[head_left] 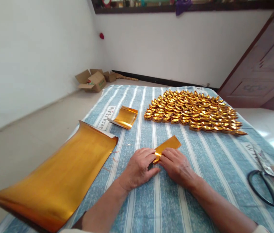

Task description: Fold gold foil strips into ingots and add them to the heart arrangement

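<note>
**Both hands pinching a gold strip on the striped cloth**

From my remote seat I see both hands meeting near the middle of the counter (200, 181), which is covered by a blue and white striped cloth. My left hand (138, 168) lies with its fingers curled over the near end of a narrow gold foil strip (168, 144), its grip closed on that end. My right hand (177, 166) presses in from the other side, fingertips touching the same end, so its grip is also closed on the strip. The two hands touch each other at the fingertips. The far end of the strip juts away from me, free and slightly raised above the cloth.

To the left, a large gold foil sheet (61, 178) lies curled, its near corner hanging past the counter edge. Beyond it sits a small stack of cut gold pieces (125, 117). Further back and to the right, a broad heap of folded gold ingots (192, 111) covers the cloth, well apart from my hands. Black-handled scissors (264, 184) rest at the right edge. On the floor by the far wall are open cardboard boxes (94, 80).
</note>
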A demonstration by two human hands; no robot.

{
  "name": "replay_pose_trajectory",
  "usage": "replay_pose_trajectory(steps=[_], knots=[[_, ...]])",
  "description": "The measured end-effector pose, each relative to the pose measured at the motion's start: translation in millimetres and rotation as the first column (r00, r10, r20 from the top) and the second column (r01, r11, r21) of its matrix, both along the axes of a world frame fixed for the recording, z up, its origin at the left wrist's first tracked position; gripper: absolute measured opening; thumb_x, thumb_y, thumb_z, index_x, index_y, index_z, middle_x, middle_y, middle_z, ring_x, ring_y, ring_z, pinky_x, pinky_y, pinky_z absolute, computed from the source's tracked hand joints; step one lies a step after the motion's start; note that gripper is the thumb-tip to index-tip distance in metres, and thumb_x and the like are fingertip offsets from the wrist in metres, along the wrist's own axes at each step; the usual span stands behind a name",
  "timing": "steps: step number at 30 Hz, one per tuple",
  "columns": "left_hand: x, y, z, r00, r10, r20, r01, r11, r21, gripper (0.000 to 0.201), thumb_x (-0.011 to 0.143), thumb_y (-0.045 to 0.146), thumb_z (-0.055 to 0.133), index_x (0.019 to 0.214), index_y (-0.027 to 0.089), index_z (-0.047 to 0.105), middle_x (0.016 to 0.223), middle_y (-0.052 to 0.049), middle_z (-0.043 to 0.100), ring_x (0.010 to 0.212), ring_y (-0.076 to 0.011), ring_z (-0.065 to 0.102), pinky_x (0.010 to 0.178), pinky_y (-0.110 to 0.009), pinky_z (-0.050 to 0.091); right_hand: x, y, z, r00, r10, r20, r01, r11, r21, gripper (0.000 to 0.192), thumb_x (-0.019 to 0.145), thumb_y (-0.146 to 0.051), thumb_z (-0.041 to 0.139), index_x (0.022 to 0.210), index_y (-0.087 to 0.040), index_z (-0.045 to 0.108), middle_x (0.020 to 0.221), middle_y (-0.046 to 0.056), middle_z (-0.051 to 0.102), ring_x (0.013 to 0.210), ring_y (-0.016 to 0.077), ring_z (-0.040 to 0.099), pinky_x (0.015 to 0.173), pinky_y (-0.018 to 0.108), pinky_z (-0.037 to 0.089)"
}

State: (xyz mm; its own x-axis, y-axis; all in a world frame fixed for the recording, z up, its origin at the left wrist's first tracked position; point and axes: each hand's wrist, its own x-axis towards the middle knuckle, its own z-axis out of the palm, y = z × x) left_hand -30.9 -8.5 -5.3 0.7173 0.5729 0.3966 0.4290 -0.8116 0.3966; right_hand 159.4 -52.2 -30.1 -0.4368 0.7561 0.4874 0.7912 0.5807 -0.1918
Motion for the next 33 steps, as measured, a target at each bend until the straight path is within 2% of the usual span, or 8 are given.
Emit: replay_pose_trajectory(steps=[3,5,8,12,16,19,24,33], knots=[[-3.2,2.2,-0.7,1.000,-0.015,0.019,0.016,0.999,-0.029,0.024,0.077,0.021,0.066,0.100,0.016,0.063,0.108,-0.010,0.067,0.099,-0.0247,0.061,0.088,-0.041,0.049,0.1,-0.5,0.5,1.000,0.017,-0.013,-0.017,1.000,0.001,0.026,0.095,-0.018,0.041,0.081,-0.016,0.062,0.082,0.008,0.061,0.084,0.0197,0.054,0.075,0.034,0.046],[-2.8,3.2,-1.6,0.999,-0.002,0.053,0.004,0.999,-0.041,0.015,0.084,0.016,0.057,0.097,0.017,0.064,0.102,-0.008,0.069,0.095,-0.0219,0.062,0.085,-0.038,0.050,-0.8,-1.2,1.2,0.999,0.017,-0.043,-0.016,1.000,0.014,0.027,0.094,-0.014,0.039,0.079,-0.015,0.061,0.082,0.008,0.061,0.083,0.0195,0.054,0.074,0.034,0.047],[0.4,3.8,-1.8,0.994,0.040,0.101,-0.032,0.996,-0.079,0.019,0.090,0.016,0.047,0.091,0.018,0.065,0.089,-0.006,0.070,0.085,-0.0186,0.062,0.077,-0.034,0.051,-3.1,-2.6,2.3,0.995,-0.021,-0.102,0.025,0.999,0.040,0.027,0.092,-0.010,0.040,0.075,-0.015,0.060,0.082,0.009,0.061,0.083,0.0199,0.055,0.073,0.035,0.049],[4.5,4.2,-0.6,0.988,0.098,0.121,-0.081,0.987,-0.141,0.019,0.089,0.017,0.049,0.097,0.018,0.066,0.085,-0.005,0.070,0.078,-0.0180,0.062,0.073,-0.033,0.051,-4.5,-4.0,3.6,0.980,-0.072,-0.185,0.079,0.996,0.031,0.023,0.089,-0.009,0.043,0.075,-0.016,0.060,0.087,0.011,0.063,0.089,0.0216,0.057,0.077,0.037,0.051],[6.8,5.2,-2.0,0.982,0.147,0.119,-0.127,0.979,-0.160,0.020,0.089,0.017,0.050,0.101,0.019,0.065,0.085,-0.005,0.070,0.077,-0.0181,0.061,0.073,-0.033,0.051,-1.5,-4.2,1.7,0.969,-0.084,-0.230,0.083,0.996,-0.014,0.015,0.089,-0.017,0.049,0.081,-0.017,0.062,0.096,0.011,0.063,0.096,0.0238,0.058,0.084,0.042,0.052],[8.2,5.0,-3.6,0.978,0.178,0.107,-0.160,0.974,-0.159,0.018,0.089,0.016,0.050,0.099,0.018,0.065,0.082,-0.004,0.069,0.076,-0.0180,0.060,0.070,-0.033,0.051,1.3,-3.8,-0.1,0.965,-0.080,-0.248,0.072,0.997,-0.040,0.012,0.088,-0.017,0.052,0.083,-0.017,0.063,0.101,0.011,0.063,0.100,0.0242,0.058,0.089,0.043,0.051],[11.0,1.0,-1.5,0.967,0.246,0.062,-0.235,0.961,-0.148,0.016,0.087,0.013,0.053,0.097,0.017,0.065,0.081,-0.004,0.068,0.075,-0.0184,0.059,0.070,-0.033,0.050,1.8,-1.6,1.2,0.946,-0.109,-0.304,0.093,0.993,-0.068,0.018,0.088,-0.012,0.049,0.076,-0.017,0.062,0.100,0.010,0.063,0.099,0.0222,0.058,0.090,0.042,0.051],[14.2,-4.5,2.8,0.916,0.401,0.007,-0.397,0.909,-0.125,0.008,0.083,0.016,0.057,0.083,0.019,0.064,0.075,-0.003,0.066,0.073,-0.0199,0.057,0.068,-0.035,0.048,-0.7,1.3,-4.2,0.928,-0.202,-0.313,0.171,0.977,-0.123,0.018,0.087,-0.014,0.050,0.075,-0.019,0.062,0.113,0.010,0.061,0.114,0.0259,0.052,0.098,0.052,0.047]])
